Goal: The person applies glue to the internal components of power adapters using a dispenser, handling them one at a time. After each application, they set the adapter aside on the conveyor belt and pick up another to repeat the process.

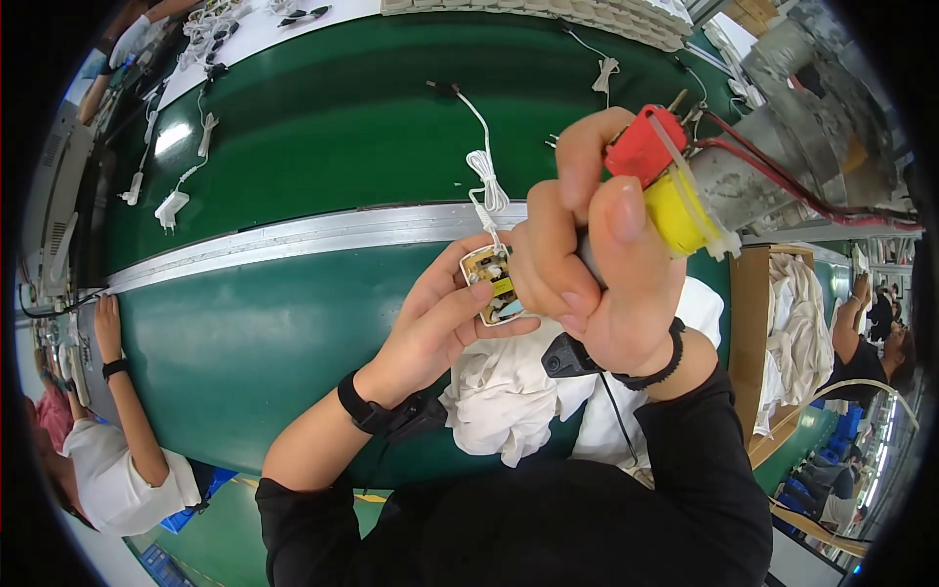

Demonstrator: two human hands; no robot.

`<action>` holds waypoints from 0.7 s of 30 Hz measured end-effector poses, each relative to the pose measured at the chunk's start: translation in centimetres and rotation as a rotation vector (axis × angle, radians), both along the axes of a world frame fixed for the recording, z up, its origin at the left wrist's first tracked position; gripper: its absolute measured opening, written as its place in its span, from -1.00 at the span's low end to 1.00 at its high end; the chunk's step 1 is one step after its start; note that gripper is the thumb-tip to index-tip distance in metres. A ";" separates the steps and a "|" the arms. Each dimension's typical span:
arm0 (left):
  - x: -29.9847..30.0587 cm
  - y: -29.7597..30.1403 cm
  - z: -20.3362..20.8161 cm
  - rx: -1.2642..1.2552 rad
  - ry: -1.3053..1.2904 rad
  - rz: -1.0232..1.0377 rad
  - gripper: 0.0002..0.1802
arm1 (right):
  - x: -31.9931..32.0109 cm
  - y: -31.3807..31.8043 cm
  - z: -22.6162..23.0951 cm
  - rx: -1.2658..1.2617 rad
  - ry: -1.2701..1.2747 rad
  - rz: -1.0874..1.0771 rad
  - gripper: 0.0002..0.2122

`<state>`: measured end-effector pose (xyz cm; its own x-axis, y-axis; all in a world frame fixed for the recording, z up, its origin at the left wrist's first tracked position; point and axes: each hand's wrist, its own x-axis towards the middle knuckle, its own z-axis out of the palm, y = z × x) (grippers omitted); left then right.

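My left hand [419, 338] grips a small opened power adapter [501, 286], its yellow and black circuit parts showing inside a white shell. From the adapter a bundled white cable [486, 181] runs away over the metal rail, ending in a dark plug. My right hand [626, 284] is wrapped round a grey cylindrical hand tool [748, 161] with a red switch block [641, 147], a yellow band [677, 213] and red and black wires. The tool slants down toward the adapter; its tip is hidden behind my fingers.
White cloths [509, 401] lie below my hands. A metal rail [293, 235] divides the bench from a green belt [342, 127] carrying several corded adapters. A cardboard box [748, 323] of cloths stands right. At left, a co-worker's arm [132, 411] rests on the bench.
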<state>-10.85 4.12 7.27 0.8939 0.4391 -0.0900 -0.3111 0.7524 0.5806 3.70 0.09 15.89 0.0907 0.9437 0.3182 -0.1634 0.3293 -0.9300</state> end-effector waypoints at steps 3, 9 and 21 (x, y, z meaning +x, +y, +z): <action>0.0 0.1 -0.1 -0.001 -0.007 0.001 -0.53 | -0.1 0.0 0.1 -0.005 0.000 -0.035 -0.61; 0.1 0.1 0.1 0.045 0.053 -0.026 -0.51 | -0.4 -0.4 1.4 -0.047 0.132 -0.035 -0.56; 5.9 11.7 0.8 1.096 0.278 0.452 -0.56 | 0.5 0.3 1.2 0.074 0.301 -0.044 -0.84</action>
